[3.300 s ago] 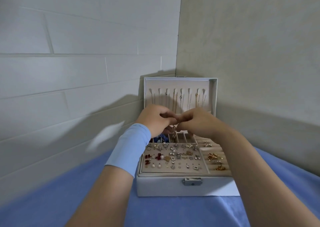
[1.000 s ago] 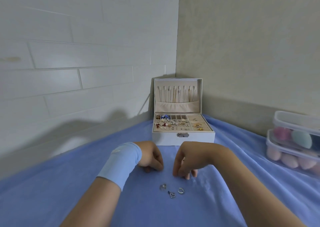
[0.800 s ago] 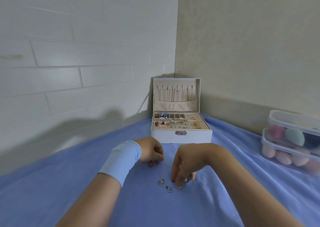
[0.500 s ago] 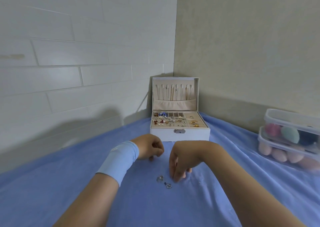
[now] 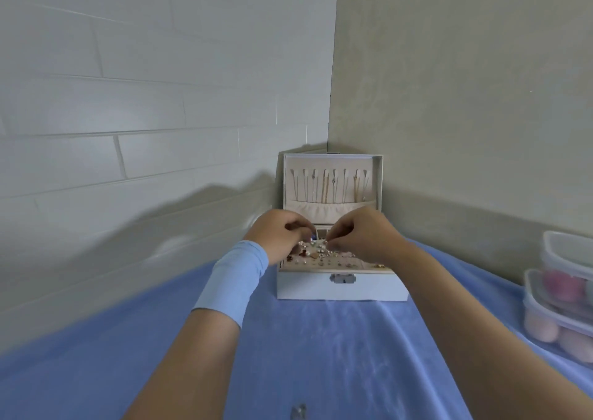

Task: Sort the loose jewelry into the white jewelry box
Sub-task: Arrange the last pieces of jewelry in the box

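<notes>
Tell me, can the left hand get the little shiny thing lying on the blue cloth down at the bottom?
Probably yes. The left hand is up over the white jewelry box, but only bare blue cloth lies between it and the shiny piece, so pulling back should reach it.

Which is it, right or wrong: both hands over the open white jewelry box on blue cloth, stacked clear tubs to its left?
Wrong once: head view shows the stacked clear tubs right of the white jewelry box; the rest holds.
</notes>
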{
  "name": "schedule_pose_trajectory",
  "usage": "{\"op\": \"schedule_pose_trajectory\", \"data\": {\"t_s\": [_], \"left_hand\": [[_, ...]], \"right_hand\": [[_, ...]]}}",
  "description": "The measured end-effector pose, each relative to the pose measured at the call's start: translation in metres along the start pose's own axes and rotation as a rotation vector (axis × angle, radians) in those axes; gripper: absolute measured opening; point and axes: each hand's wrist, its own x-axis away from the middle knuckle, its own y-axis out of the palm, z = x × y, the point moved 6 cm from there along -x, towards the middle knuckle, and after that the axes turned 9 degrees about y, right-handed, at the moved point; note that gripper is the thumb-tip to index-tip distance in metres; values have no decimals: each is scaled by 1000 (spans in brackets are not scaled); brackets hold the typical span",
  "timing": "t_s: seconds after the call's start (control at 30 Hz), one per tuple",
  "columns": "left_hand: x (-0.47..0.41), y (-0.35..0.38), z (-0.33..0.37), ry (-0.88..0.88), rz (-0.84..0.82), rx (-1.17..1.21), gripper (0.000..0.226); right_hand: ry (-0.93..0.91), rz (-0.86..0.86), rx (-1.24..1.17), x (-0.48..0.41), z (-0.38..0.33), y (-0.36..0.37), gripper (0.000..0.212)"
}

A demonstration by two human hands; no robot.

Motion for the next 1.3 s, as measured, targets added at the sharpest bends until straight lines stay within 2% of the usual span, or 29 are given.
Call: {"op": "schedule_pose_trajectory", "data": {"t_s": [0.3,0.43,0.63,0.77,0.83,0.9,0.97,1.3], "left_hand": [[-65,26,-25,28,-2,8,19],[-75,29,-35,30,15,-23,15],[-75,35,-43,18,9,-22,12],[-73,37,-39,18,3,72,12],[-72,38,-35,5,21,151,12],[-70,37,-31,-12,32,219,11],[-69,36,-27,-21,30,251,10],[-64,41,-29,-140,-35,382,16]], "right_hand": [[87,106,43,-85,31,-1,4],[119,82,47,-102,40,11,11],[107,31,47,-104,46,18,3],[18,92,-91,-85,38,4,12],[-42,42,-161,-73,30,-2,14],[-78,-47,-188,-64,26,-3,25],[-83,-65,-202,-61,27,-5,33],[-100,-14,-376,-59,28,-12,8]]}}
